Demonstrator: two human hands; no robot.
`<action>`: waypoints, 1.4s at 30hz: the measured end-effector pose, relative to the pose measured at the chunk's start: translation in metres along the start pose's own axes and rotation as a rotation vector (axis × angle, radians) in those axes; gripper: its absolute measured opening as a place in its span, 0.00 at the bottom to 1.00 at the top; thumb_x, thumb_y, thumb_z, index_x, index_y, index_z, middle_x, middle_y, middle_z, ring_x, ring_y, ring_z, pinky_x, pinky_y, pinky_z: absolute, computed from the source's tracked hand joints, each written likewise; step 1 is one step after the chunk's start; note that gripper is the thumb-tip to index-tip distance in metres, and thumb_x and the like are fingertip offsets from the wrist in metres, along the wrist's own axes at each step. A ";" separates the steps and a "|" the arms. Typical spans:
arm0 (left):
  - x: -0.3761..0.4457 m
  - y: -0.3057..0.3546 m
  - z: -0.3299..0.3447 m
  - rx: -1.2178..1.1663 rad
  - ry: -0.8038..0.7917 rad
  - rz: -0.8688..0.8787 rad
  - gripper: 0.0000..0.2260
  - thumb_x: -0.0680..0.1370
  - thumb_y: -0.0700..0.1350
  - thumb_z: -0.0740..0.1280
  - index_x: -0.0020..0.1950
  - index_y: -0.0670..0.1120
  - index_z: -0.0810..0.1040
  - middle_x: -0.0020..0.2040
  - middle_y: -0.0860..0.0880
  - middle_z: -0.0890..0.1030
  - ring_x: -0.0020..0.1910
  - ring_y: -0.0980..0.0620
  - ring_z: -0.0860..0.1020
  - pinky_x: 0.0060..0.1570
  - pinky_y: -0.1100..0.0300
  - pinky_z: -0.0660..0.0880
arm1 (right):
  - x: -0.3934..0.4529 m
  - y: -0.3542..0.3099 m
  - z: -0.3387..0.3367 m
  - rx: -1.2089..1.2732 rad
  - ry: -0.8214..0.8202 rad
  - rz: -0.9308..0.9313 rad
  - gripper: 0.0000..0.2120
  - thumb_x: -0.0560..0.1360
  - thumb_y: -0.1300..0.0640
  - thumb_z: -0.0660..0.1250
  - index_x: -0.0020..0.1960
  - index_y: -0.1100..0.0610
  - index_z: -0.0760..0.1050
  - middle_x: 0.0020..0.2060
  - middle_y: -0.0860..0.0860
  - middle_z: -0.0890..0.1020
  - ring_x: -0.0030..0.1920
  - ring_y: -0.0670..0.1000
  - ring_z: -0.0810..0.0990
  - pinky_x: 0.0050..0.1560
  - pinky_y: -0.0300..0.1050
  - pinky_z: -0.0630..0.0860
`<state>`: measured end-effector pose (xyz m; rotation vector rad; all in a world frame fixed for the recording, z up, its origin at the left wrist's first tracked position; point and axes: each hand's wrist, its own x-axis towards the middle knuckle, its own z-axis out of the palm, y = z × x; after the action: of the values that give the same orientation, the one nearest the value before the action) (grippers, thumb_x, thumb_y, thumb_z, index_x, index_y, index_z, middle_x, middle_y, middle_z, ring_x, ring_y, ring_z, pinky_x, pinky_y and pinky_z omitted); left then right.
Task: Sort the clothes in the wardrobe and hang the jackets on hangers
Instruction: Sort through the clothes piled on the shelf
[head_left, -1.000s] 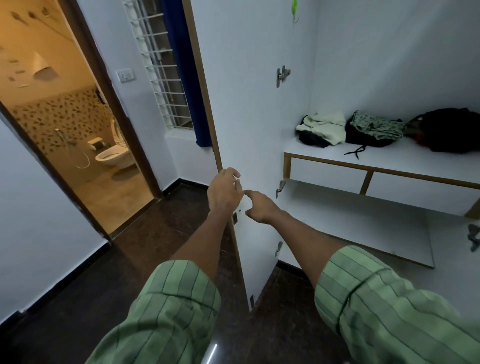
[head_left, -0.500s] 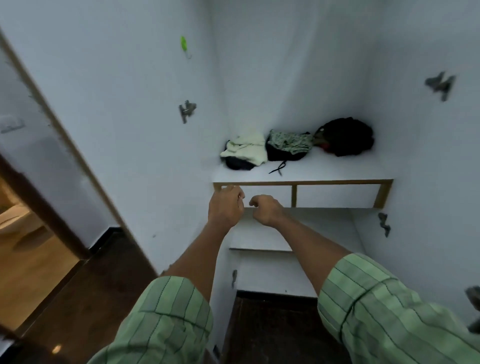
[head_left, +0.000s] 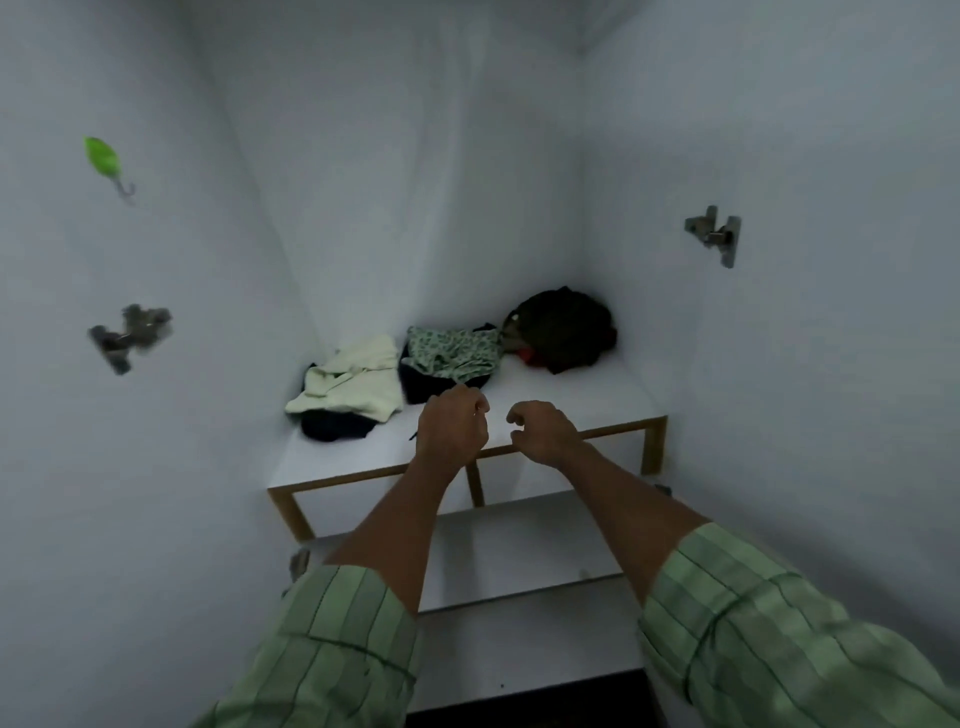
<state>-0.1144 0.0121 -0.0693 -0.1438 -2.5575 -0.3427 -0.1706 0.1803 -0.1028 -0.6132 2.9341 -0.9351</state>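
Observation:
Three heaps of clothes lie on the white wardrobe shelf (head_left: 597, 400). At the left is a pale cream garment (head_left: 353, 382) on top of a dark one. In the middle a green patterned garment (head_left: 452, 351) covers a black one. A dark bundle (head_left: 566, 327) fills the back right corner. My left hand (head_left: 452, 428) and my right hand (head_left: 543, 431) hover side by side over the shelf's front edge, fingers curled, holding nothing. The left hand is just in front of the middle heap.
A lower shelf (head_left: 519, 551) sits under the wood-trimmed top one. Metal hinges are fixed to the left door (head_left: 127, 335) and the right side panel (head_left: 717, 234). A green hook (head_left: 106, 161) sticks to the left door. White walls close in on both sides.
The view has swung from the wardrobe door and bathroom doorway to face the shelves straight on. Both hands have risen from the door edge to the top shelf's front.

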 end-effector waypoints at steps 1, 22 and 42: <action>0.009 0.004 0.010 -0.007 -0.010 0.008 0.06 0.75 0.40 0.68 0.49 0.48 0.82 0.48 0.50 0.82 0.46 0.46 0.80 0.49 0.51 0.74 | 0.007 0.011 -0.004 -0.003 0.008 0.006 0.17 0.75 0.56 0.69 0.64 0.55 0.78 0.62 0.52 0.80 0.61 0.54 0.78 0.60 0.50 0.76; 0.223 -0.055 0.175 -0.090 -0.188 0.139 0.03 0.69 0.34 0.74 0.42 0.39 0.82 0.39 0.40 0.82 0.37 0.40 0.82 0.39 0.48 0.81 | 0.190 0.126 -0.015 -0.042 0.084 0.133 0.20 0.79 0.58 0.69 0.70 0.61 0.75 0.67 0.58 0.78 0.69 0.58 0.74 0.71 0.49 0.68; 0.296 -0.123 0.294 -0.578 -0.575 -0.482 0.23 0.85 0.58 0.56 0.59 0.41 0.80 0.55 0.39 0.82 0.55 0.39 0.81 0.59 0.47 0.77 | 0.388 0.162 -0.035 -0.283 0.008 0.333 0.57 0.68 0.21 0.62 0.81 0.60 0.56 0.79 0.60 0.62 0.77 0.61 0.63 0.78 0.55 0.58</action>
<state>-0.5345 -0.0169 -0.1766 0.2012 -2.9466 -1.4000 -0.5917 0.1786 -0.1196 -0.1101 3.0618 -0.4966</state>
